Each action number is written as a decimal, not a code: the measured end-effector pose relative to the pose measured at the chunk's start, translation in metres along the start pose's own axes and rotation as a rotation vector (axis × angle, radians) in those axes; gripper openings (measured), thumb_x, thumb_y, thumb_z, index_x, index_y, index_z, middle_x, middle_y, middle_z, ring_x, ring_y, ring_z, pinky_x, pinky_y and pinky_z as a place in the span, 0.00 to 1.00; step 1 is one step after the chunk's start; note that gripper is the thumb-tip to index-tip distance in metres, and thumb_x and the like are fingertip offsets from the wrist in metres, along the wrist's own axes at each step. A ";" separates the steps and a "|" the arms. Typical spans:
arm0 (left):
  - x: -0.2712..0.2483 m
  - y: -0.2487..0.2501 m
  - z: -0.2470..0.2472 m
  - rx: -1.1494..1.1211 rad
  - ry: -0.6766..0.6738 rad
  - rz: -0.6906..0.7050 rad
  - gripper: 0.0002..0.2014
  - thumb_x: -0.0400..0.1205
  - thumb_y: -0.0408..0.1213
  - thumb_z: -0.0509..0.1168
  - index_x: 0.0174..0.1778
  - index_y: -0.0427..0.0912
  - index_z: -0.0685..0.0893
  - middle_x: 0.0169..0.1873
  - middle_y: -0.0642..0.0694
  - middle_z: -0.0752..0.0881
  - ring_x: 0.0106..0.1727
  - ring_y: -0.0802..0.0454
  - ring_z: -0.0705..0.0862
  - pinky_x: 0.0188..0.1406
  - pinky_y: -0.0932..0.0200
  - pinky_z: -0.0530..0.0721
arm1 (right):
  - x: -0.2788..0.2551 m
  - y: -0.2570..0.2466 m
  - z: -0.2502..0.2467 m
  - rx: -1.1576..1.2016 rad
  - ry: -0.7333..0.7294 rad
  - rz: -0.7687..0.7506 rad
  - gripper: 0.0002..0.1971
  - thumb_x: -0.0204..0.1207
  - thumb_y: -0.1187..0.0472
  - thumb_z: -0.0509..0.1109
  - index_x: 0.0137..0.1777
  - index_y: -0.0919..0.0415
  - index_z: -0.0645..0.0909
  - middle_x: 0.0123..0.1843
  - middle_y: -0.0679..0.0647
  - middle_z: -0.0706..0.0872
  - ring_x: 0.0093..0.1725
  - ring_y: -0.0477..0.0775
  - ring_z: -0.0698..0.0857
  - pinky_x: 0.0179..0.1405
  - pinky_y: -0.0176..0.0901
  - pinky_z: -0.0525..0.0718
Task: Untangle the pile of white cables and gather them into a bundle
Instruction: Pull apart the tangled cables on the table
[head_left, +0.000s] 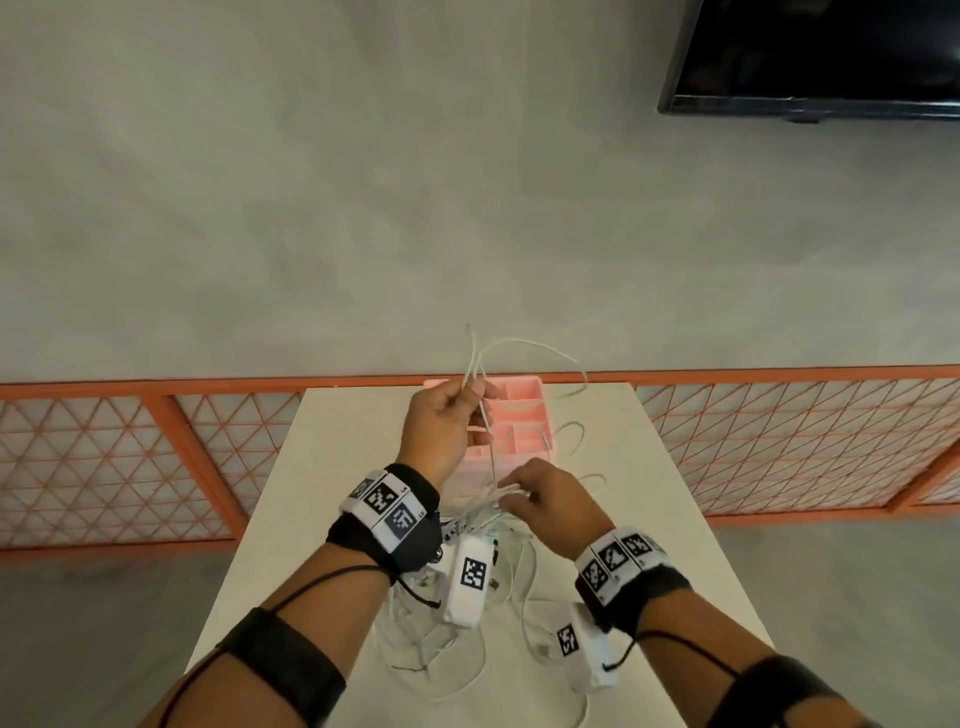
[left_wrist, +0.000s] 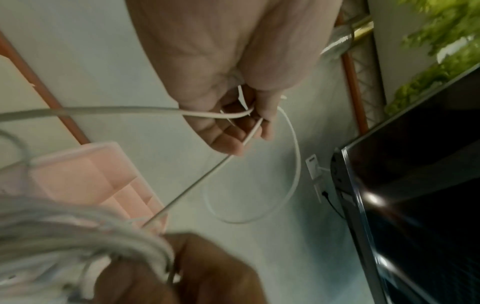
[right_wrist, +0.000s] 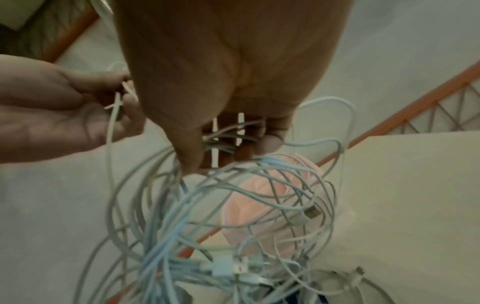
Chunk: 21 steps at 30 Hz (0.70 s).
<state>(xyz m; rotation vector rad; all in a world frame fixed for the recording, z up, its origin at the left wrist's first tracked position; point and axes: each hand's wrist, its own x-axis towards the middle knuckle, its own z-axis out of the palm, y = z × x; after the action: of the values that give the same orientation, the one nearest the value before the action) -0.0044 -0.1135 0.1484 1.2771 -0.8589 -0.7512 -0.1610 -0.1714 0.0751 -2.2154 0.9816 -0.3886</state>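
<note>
A tangle of thin white cables (head_left: 470, 525) hangs over the white table (head_left: 649, 499) between my hands. My left hand (head_left: 457, 410) is raised and pinches a few cable strands (left_wrist: 244, 115); one end sticks up above it and a loop (head_left: 540, 345) arcs to the right. Lower down, my right hand (head_left: 524, 496) curls its fingers (right_wrist: 270, 142) round a bunch of cables (right_wrist: 228, 142), and the rest of the tangle (right_wrist: 233, 205) dangles below it with USB plugs (right_wrist: 311, 212) showing. A taut strand (left_wrist: 197, 181) runs between the two hands.
A pink compartment tray (head_left: 519, 410) stands on the far part of the table behind my hands. An orange mesh railing (head_left: 156, 447) runs past the table's far edge. A dark screen (head_left: 821, 57) hangs on the grey wall at upper right.
</note>
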 end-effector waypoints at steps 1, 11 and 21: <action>0.003 0.001 -0.004 -0.021 0.045 -0.007 0.15 0.89 0.35 0.60 0.42 0.39 0.89 0.33 0.42 0.83 0.34 0.52 0.82 0.31 0.58 0.86 | -0.003 0.007 0.002 0.029 0.031 -0.026 0.10 0.78 0.56 0.74 0.58 0.53 0.88 0.54 0.49 0.84 0.51 0.50 0.85 0.58 0.47 0.82; 0.003 -0.017 -0.007 -0.238 0.222 -0.149 0.13 0.88 0.34 0.62 0.43 0.36 0.89 0.33 0.42 0.83 0.36 0.48 0.82 0.36 0.54 0.89 | -0.025 0.060 -0.006 0.024 -0.068 0.087 0.21 0.73 0.43 0.76 0.65 0.43 0.85 0.64 0.43 0.84 0.60 0.44 0.84 0.67 0.49 0.81; -0.015 -0.033 0.009 -0.169 0.018 -0.189 0.10 0.86 0.35 0.66 0.44 0.35 0.92 0.34 0.40 0.84 0.37 0.46 0.84 0.39 0.50 0.90 | -0.013 0.006 -0.004 -0.123 -0.066 -0.033 0.12 0.80 0.50 0.71 0.58 0.54 0.89 0.52 0.47 0.90 0.50 0.47 0.87 0.54 0.42 0.82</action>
<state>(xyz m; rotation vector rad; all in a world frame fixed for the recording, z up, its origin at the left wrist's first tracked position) -0.0200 -0.1103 0.1146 1.2219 -0.6513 -0.9408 -0.1749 -0.1668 0.0744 -2.3422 0.9577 -0.2750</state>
